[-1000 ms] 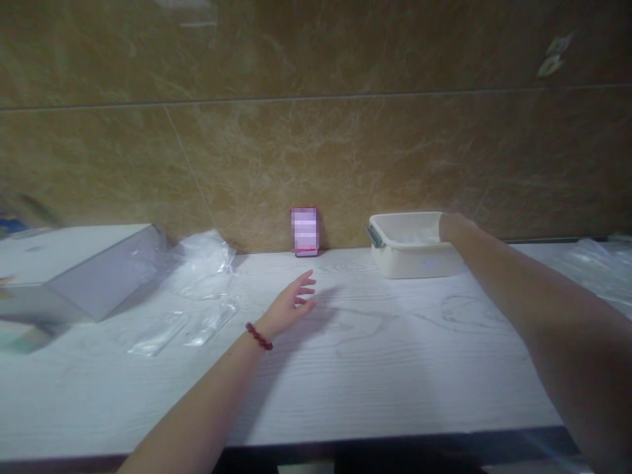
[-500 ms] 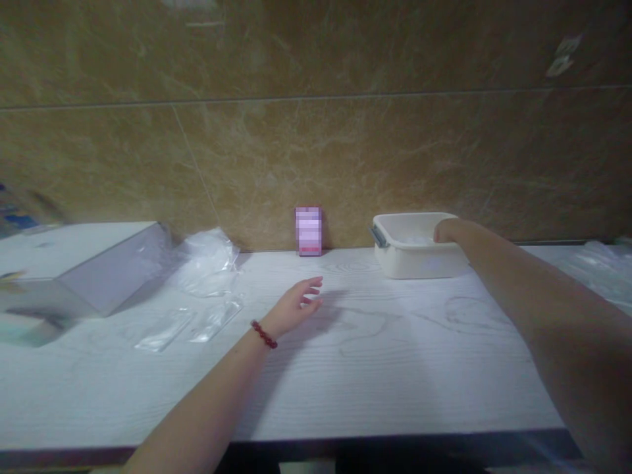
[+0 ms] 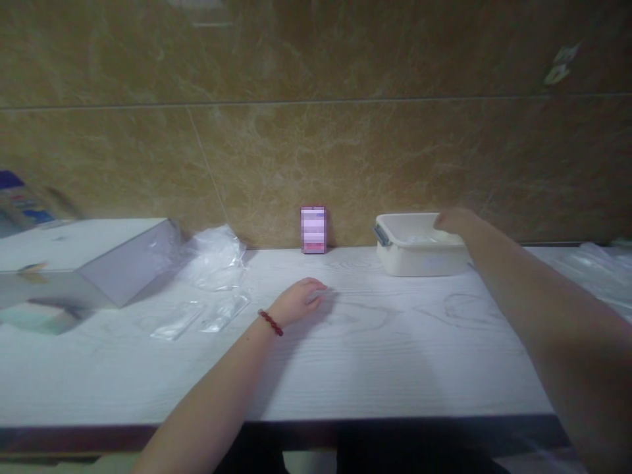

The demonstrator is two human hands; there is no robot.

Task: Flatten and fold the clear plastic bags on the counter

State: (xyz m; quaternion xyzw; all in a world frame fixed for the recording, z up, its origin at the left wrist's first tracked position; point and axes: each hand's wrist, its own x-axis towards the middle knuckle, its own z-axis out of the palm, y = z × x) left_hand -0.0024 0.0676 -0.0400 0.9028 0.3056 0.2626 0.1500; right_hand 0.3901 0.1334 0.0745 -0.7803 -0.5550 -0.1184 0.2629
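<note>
A cream plastic bin (image 3: 422,262) with a grey side latch stands against the wall, right of the middle. Some clear plastic lies inside it. My right hand (image 3: 455,222) is at the bin's back right rim, blurred; its fingers point down into the bin, and whether they hold anything is hidden. My left hand (image 3: 301,301), with a red bead bracelet (image 3: 271,322) on the wrist, rests low over the table with nothing in it. Its fingers are loosely curved, with thumb and forefinger apart. To its left lie two flat clear packets (image 3: 178,320) (image 3: 226,312).
A phone (image 3: 313,230) with a blurred screen leans on the tiled wall. At the left are a white box (image 3: 106,263), crumpled clear bags (image 3: 212,257) and a pale green packet (image 3: 39,317). More clear plastic (image 3: 592,270) lies at the far right.
My right hand has risen a little at the bin's rim. My left fingers have drawn slightly closer together. The whole view has shifted slightly.
</note>
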